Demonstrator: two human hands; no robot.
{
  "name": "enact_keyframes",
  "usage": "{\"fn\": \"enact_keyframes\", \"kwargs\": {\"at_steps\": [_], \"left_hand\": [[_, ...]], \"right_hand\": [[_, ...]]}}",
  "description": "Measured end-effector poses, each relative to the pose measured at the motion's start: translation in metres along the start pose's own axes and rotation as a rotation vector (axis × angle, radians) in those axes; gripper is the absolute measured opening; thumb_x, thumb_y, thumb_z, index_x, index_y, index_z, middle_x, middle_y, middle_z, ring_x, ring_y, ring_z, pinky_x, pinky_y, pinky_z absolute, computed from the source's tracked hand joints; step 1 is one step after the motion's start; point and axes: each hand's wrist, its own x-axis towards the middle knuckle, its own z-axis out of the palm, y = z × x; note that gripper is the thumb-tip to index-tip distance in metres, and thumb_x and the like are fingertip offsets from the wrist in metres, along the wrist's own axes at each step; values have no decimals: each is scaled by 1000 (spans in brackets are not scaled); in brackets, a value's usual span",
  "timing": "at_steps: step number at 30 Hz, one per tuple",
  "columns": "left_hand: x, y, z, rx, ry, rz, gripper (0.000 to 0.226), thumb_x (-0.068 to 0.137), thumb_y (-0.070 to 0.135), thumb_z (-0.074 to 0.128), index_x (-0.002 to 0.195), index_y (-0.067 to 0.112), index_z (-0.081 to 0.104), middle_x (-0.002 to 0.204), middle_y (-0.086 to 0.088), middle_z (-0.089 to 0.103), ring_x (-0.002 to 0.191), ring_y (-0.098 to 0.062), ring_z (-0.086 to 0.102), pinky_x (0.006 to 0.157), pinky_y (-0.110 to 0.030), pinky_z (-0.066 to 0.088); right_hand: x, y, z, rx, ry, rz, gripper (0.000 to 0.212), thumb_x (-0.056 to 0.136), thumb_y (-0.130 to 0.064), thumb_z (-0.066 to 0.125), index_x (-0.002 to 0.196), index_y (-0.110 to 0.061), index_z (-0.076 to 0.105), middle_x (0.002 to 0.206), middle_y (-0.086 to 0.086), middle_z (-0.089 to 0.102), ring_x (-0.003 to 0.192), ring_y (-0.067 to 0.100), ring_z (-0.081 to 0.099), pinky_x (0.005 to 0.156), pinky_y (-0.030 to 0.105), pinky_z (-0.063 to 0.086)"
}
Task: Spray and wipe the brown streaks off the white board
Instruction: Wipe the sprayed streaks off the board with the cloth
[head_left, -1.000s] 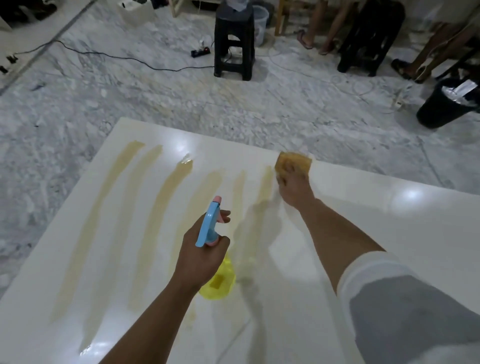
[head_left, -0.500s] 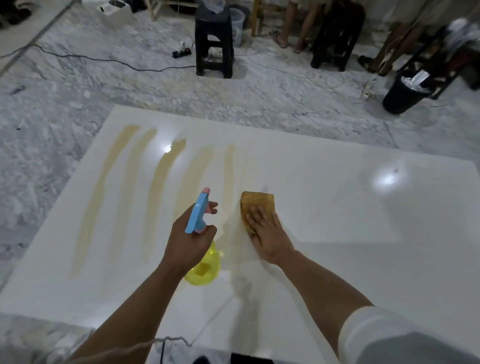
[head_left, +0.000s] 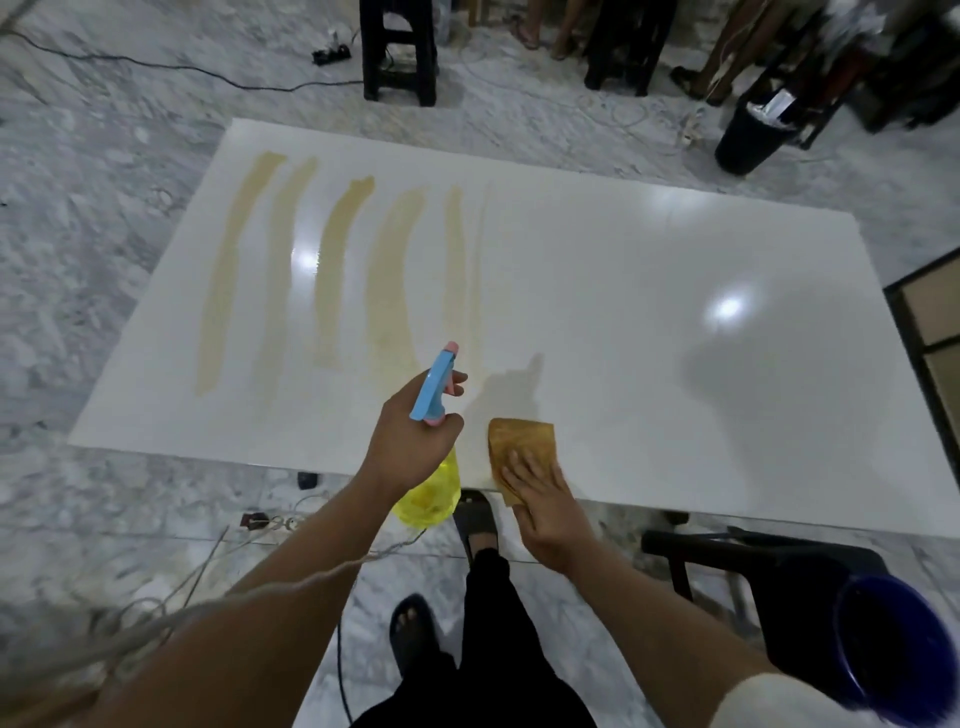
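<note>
The white board (head_left: 649, 322) lies flat and fills the middle of the head view. Several brown streaks (head_left: 332, 270) run front to back across its left half; the one furthest right is faint. My left hand (head_left: 410, 441) grips a spray bottle (head_left: 434, 387) with a blue trigger head and a yellow body, held over the board's near edge. My right hand (head_left: 545, 509) presses flat on a brown cloth (head_left: 522, 447) at the near edge, just right of the streaks.
Marble floor surrounds the board. A black stool (head_left: 397, 49) and a black bin (head_left: 750, 135) stand beyond the far edge, with seated people's legs and cables there. A black chair (head_left: 753, 561) and a dark blue bucket (head_left: 893, 639) sit near right. My feet are below the near edge.
My right hand has dragged the cloth from the board's far edge down to its near edge, fading that streak. The spray bottle stayed in my left hand. The view pulled back.
</note>
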Motion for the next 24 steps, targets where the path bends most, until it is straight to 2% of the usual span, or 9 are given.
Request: {"fn": "enact_keyframes", "kwargs": {"at_steps": [5,8,10,11,13,15,18,21,24], "left_hand": [[-25,8,-10,3,29,-11,43,82,-3,65,110,30,63,123,15,71,116,-14,69,91,-41,57],[-39,19,-23,8,55,7,41,82,0,64,101,36,60,123,16,71,114,-13,69,91,-47,60],[-42,21,-28,-5,72,1,42,82,0,63,103,36,60,120,16,72,113,-14,70,90,-47,60],[-45,24,-32,-17,79,3,43,82,0,63,106,36,61,119,15,72,112,-15,70,89,-46,60],[-48,27,-36,-30,92,10,46,83,-2,63,110,35,63,118,15,72,110,-14,69,85,-40,57],[-51,32,-40,-44,98,10,48,84,-4,64,120,28,64,119,15,71,110,-7,67,82,-30,51],[-51,35,-48,-47,102,10,46,84,-2,64,109,36,61,120,21,70,112,-10,67,84,-35,53],[-51,31,-54,-4,101,15,46,81,1,65,99,43,58,121,25,69,114,-13,69,90,-46,58],[-51,24,-59,2,85,4,45,81,1,65,112,34,64,122,27,68,114,-12,69,92,-47,60]], "right_hand": [[-40,-28,-1,115,-25,146,66,97,-44,20,157,-23,38,168,-7,25,156,6,7,129,41,9],[-65,-50,-11,258,41,319,48,103,-38,38,146,-27,53,147,3,58,136,21,51,110,37,41],[-68,-65,-20,523,219,460,40,100,-48,36,108,-28,70,97,7,73,89,22,68,82,39,54],[-65,-72,-29,726,356,523,41,103,-44,37,96,-22,71,87,5,72,82,19,69,79,37,56],[-51,-77,-53,1117,582,640,34,107,-19,45,100,-1,73,99,9,74,96,21,69,86,32,57],[-41,-73,-85,1257,693,809,27,106,-14,48,108,4,69,106,12,68,103,27,62,84,31,51],[-33,-63,-117,1168,735,833,24,106,-22,46,109,-8,66,106,10,66,103,28,61,91,37,49],[-22,-47,-108,748,630,613,33,109,-27,41,115,-14,71,98,2,70,91,22,65,79,33,50],[-13,-45,-71,452,471,379,28,104,-11,44,106,-14,72,105,-1,68,97,17,64,94,40,56]]}}
